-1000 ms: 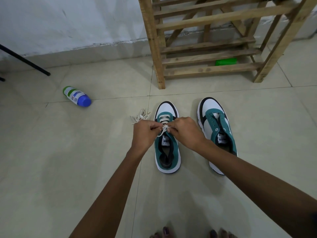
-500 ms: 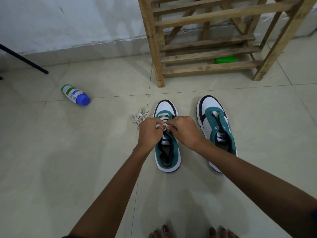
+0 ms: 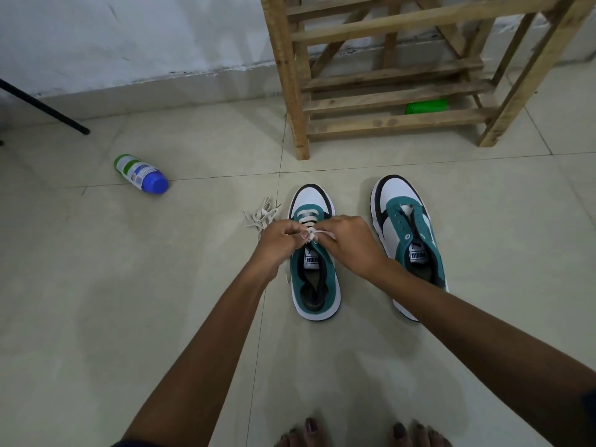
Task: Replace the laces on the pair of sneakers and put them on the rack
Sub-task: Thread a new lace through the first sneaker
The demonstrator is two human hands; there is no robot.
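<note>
Two white, teal and black sneakers stand side by side on the tiled floor. Over the left sneaker (image 3: 314, 285), my left hand (image 3: 279, 241) and my right hand (image 3: 350, 243) both pinch a white lace (image 3: 317, 233) at its eyelets. A couple of lace rows cross its upper part. The right sneaker (image 3: 408, 243) has bare eyelets and no lace. A loose bundle of white lace (image 3: 261, 216) lies on the floor just left of the left sneaker. The wooden rack (image 3: 396, 91) stands behind the sneakers.
A bottle with a blue cap (image 3: 142, 173) lies on its side at the left. A green object (image 3: 425, 107) lies under the rack's lowest shelf. A black pole (image 3: 45, 108) slants down at the far left. My toes (image 3: 361, 433) show at the bottom edge. A white wall runs behind.
Both hands have stayed on the lace over the left sneaker, working it with small finger movements. The view has shifted slightly. The sneakers have not moved.
</note>
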